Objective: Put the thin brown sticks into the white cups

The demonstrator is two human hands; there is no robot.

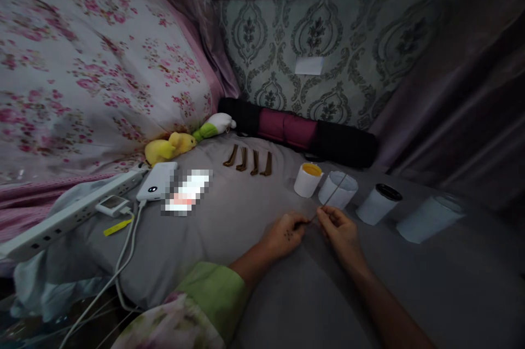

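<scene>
My left hand (288, 234) rests on the grey bed sheet (229, 239) with its fingers curled, pinching a small dark piece at its fingertips. My right hand (338, 230) is beside it, fingers pinched on a thin stick (333, 195) that slants up towards the cups. The two hands' fingertips nearly meet. Just beyond them stand a white cup with yellow content (308, 178) and a white cup (338, 189) behind the stick. Several small brown curved pieces (248, 162) lie in a row farther back.
A black-topped white cup (378, 203) and a clear cup (430, 217) stand to the right. A power bank (156, 182), power strip (61, 215), cables and yellow plush toy (168, 147) lie at left. A floral pillow and a dark bolster (303, 133) line the back.
</scene>
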